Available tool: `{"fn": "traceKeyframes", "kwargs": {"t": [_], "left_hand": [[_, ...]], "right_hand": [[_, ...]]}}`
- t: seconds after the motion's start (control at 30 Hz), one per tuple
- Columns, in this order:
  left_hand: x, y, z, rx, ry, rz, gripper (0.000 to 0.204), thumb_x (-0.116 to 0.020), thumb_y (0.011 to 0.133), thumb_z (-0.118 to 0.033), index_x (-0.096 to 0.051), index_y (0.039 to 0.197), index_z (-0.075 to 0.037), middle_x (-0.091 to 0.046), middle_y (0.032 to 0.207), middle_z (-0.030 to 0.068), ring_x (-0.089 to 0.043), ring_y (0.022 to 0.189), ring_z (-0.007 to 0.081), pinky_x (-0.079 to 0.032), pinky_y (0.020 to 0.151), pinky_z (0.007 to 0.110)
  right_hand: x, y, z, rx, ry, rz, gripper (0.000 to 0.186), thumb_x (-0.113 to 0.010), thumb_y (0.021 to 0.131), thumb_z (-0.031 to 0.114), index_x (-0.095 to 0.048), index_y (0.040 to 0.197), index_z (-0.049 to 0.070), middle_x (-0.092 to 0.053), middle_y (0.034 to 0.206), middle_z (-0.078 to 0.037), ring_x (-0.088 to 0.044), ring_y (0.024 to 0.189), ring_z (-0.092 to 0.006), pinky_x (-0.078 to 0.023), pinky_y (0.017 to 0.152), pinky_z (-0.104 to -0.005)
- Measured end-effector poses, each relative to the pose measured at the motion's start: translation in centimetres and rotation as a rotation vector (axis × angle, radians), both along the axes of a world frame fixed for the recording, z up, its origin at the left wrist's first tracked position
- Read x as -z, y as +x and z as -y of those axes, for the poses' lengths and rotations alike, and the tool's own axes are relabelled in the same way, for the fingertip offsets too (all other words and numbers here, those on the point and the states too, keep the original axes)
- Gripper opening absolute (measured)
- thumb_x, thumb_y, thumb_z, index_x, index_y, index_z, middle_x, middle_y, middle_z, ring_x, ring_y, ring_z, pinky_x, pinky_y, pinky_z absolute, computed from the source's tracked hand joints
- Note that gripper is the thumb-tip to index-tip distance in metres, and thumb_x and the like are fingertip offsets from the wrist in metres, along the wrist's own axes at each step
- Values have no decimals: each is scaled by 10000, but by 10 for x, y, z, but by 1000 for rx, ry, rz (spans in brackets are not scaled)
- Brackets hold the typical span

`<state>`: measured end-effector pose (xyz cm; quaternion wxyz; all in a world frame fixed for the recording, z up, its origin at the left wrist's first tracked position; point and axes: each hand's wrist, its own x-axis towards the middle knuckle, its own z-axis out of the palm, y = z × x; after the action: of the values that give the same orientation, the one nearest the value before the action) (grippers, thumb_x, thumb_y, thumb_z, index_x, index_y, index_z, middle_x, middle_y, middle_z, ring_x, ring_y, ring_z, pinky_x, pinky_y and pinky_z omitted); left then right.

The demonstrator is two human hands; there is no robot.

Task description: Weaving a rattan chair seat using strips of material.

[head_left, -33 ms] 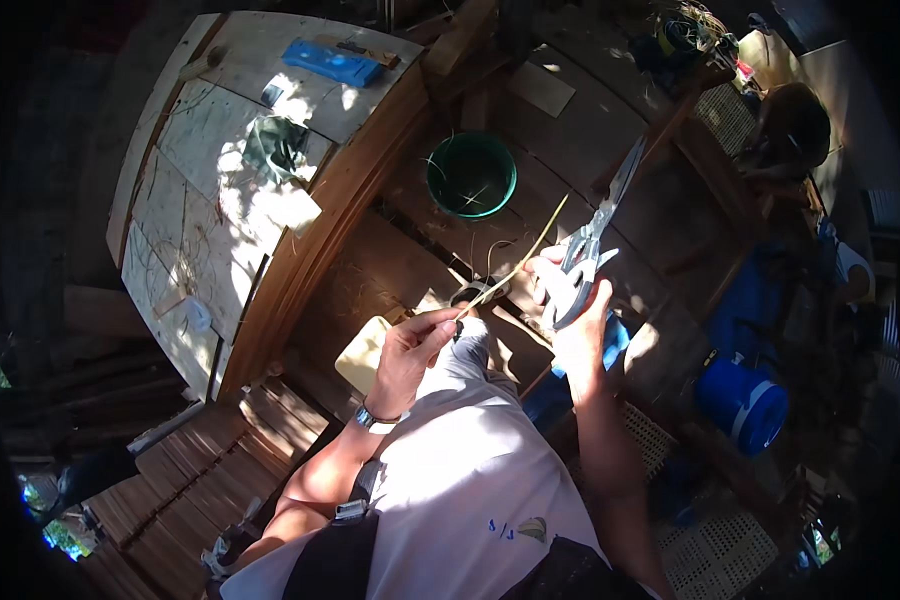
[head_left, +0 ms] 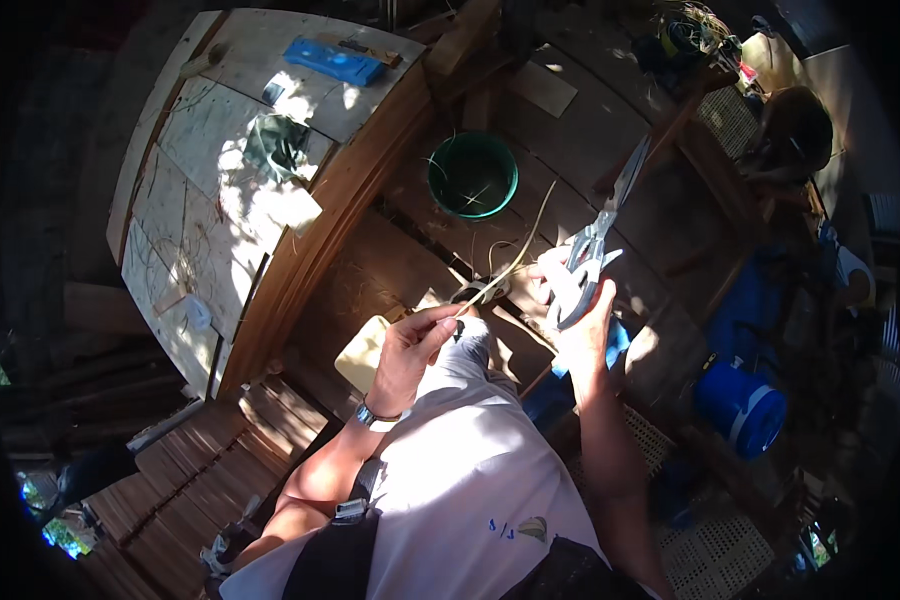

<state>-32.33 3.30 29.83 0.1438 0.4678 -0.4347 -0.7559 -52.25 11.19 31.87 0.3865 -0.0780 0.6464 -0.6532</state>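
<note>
My left hand (head_left: 410,355) pinches the lower end of a thin, pale yellow-green strip (head_left: 516,262), which looks like a plant stalk or split cane. The strip slants up and right with a slight curve, its free tip above the floor. In my right hand (head_left: 584,335) is a pair of large scissors (head_left: 592,242) with grey-white handles. Their long blades point up and right, and whether these are parted is hard to make out. The strip's middle runs left of the scissors, apart from the blades. Both hands are above my lap.
A green basin (head_left: 472,208) with a few bits of strip stands on the plank floor. To the left, a wooden table (head_left: 185,190) carries a blue case (head_left: 332,63) and a dark cloth (head_left: 273,147). A blue jug (head_left: 760,415) stands at right; a pale yellow container (head_left: 363,355) sits beside my left hand.
The strip's free tip has swung a little left and the strip bows more. My right hand and the scissors have shifted slightly right. The left hand stays in place.
</note>
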Motion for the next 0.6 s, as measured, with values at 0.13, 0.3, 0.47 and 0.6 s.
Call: {"fn": "traceKeyframes", "kwargs": {"t": [0.13, 0.3, 0.47, 0.6], "left_hand": [[-9, -26, 25, -80, 23, -55, 281, -661, 935, -180, -675, 1149, 1, -488, 659, -78, -328, 551, 6, -235, 486, 207], [-14, -36, 33, -145, 24, -21, 283, -665, 926, -185, -680, 1133, 7, -518, 674, -66, -350, 564, 5, -256, 499, 197], [-15, -21, 32, -139, -23, 12, 288, -658, 929, -181, -679, 1142, 11, -542, 679, -68, -372, 566, 3, -276, 499, 183], [-15, 1, 29, -208, 7, -3, 290, -637, 937, -141, -665, 1180, 14, -516, 654, -81, -371, 553, -3, -274, 482, 175]], "right_hand": [[12, -28, -29, -396, 129, 178, 289, -658, 874, 226, -562, 999, -16, -576, 770, -52, -570, 711, -123, -466, 646, -266], [36, -10, -57, -880, 246, 45, 295, -671, 888, 286, -585, 891, 4, -580, 692, -41, -548, 587, -119, -464, 575, -272], [31, 4, -44, -955, 162, -9, 388, -713, 846, 369, -573, 903, 13, -646, 750, -47, -577, 581, -115, -480, 568, -264], [24, 18, -25, -992, 223, 101, 514, -699, 845, 521, -567, 869, 25, -584, 666, -30, -560, 562, -89, -477, 532, -247]]}}
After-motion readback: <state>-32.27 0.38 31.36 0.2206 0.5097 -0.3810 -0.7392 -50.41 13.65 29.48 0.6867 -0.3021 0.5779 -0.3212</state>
